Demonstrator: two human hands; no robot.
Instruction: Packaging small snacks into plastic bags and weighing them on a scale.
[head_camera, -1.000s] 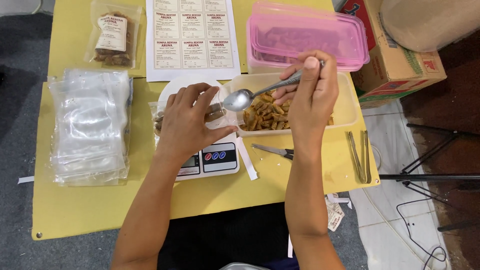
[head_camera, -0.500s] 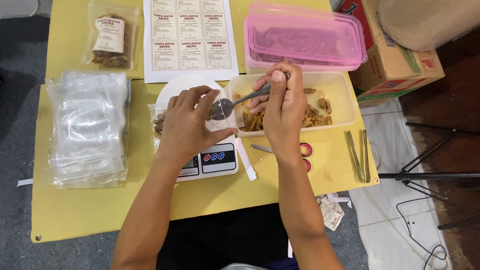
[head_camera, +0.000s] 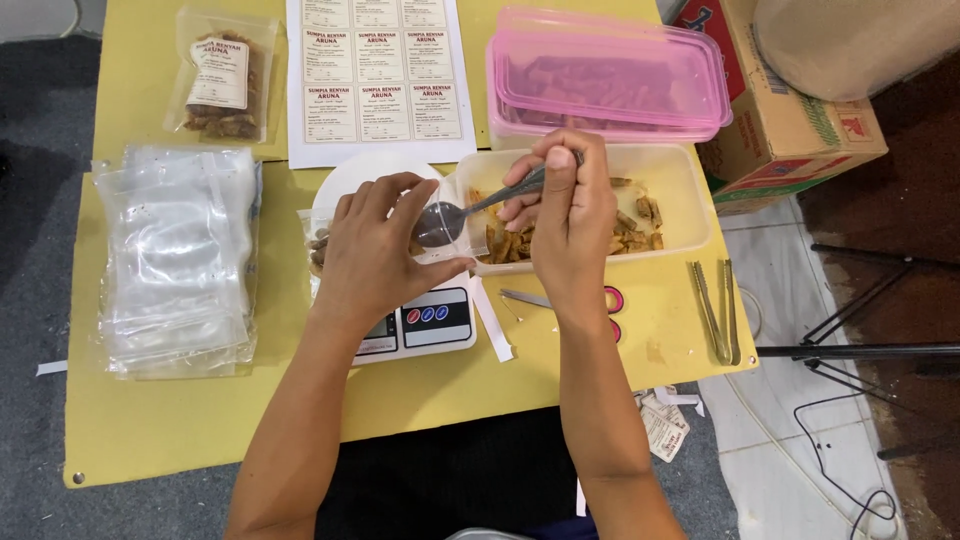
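Holding a metal spoon (head_camera: 455, 218) by its handle, the right hand (head_camera: 566, 222) has its fingers closed around the shaft, with the bowl of the spoon extended left over the mouth of a small clear plastic pouch (head_camera: 330, 240). The left hand (head_camera: 372, 255) rests on that pouch, fingers spread and curled over its top, keeping it on the white digital kitchen scale (head_camera: 425, 322) near the middle of the yellow bench (head_camera: 180, 420).

Just right of the scale stands the open clear plastic tub of brown fried snack pieces (head_camera: 640, 215); a pink lidded plastic container (head_camera: 610, 85) sits behind it at the far edge.

Risk points, as a judgement:
- Tilting the spoon before it is over the opening would drop pieces onto the scale platform or bench.
- Left-hand pressure on the pouch would likely falsify the weight reading.
- A slack pouch mouth could fold shut and deflect the load.
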